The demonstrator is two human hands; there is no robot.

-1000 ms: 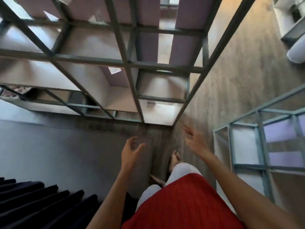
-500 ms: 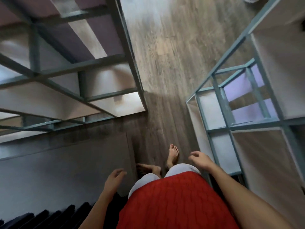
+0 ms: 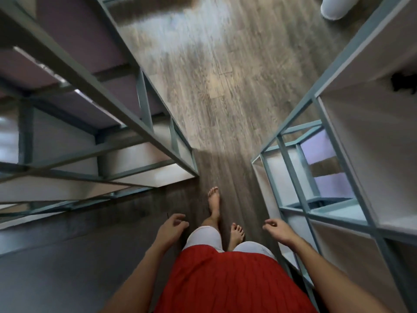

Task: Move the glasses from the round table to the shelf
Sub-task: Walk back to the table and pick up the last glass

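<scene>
A: Hands?

B: Left hand [image 3: 172,229] loosely curled, holding nothing. Right hand [image 3: 278,229] the same: fingers half bent, empty. Both hanging low beside the red skirt [image 3: 225,281].

A: Glasses?

B: Not in view. No round table in view either. Cannot tell where either stands.

A: Surroundings, taking the aisle floor [image 3: 214,86] as landmark?

B: Left of the floor, a grey-framed shelf [image 3: 144,123] with pale and purple panels. Right of the floor, a second shelf [image 3: 316,123] of the same build. Small dark object [image 3: 404,83] on an upper level of the right shelf, too blurred to identify. White rounded thing [image 3: 334,7] at the far end of the floor, cut off by the frame edge. Bare feet on the floor, one ahead of the other, mid-stride.

A: Progress?

B: Judged as a walking leg with empty hands, probably heading for the table. No glass visible on any shelf level in frame, so number already moved cannot be counted. Remaining, at least: reach table, grasp glass, carry to shelf, set down.
</scene>
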